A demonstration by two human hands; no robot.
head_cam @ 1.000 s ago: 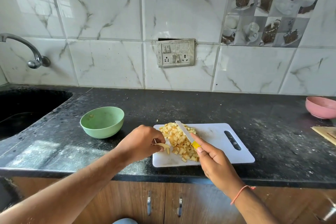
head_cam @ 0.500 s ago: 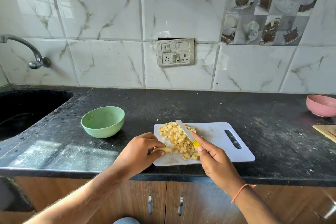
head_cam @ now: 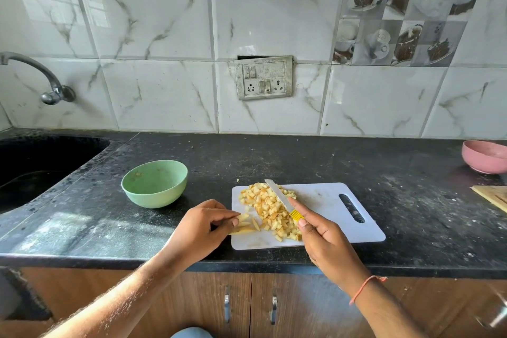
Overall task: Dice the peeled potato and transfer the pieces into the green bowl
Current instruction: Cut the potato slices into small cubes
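Potato cubes (head_cam: 270,207) lie heaped on the left half of the white cutting board (head_cam: 326,200), and we see a few uncut potato strips (head_cam: 248,223) at the board's left edge, just beside the heap. Our left hand (head_cam: 201,228) curls over those strips, its thumb and fingertips (head_cam: 235,222) pinching one of them where it meets the board's edge. Our right hand (head_cam: 323,239) grips the yellow handle of the knife (head_cam: 279,196), fingers wrapped around it, the index finger laid straight along the top of the blade. The blade slants up and to the left over the heap; we cannot tell whether its edge touches the cubes. An orange thread (head_cam: 366,287) circles the right wrist.

To the left of the board, near it but apart, stands the green bowl (head_cam: 154,183), holding only a few scraps. All of this sits on the black speckled counter (head_cam: 274,156). Farther out, a pink bowl (head_cam: 484,156) sits at the right edge, a wooden board (head_cam: 492,197) corner shows below it, and the sink (head_cam: 41,162) and tap (head_cam: 41,77) are at far left.
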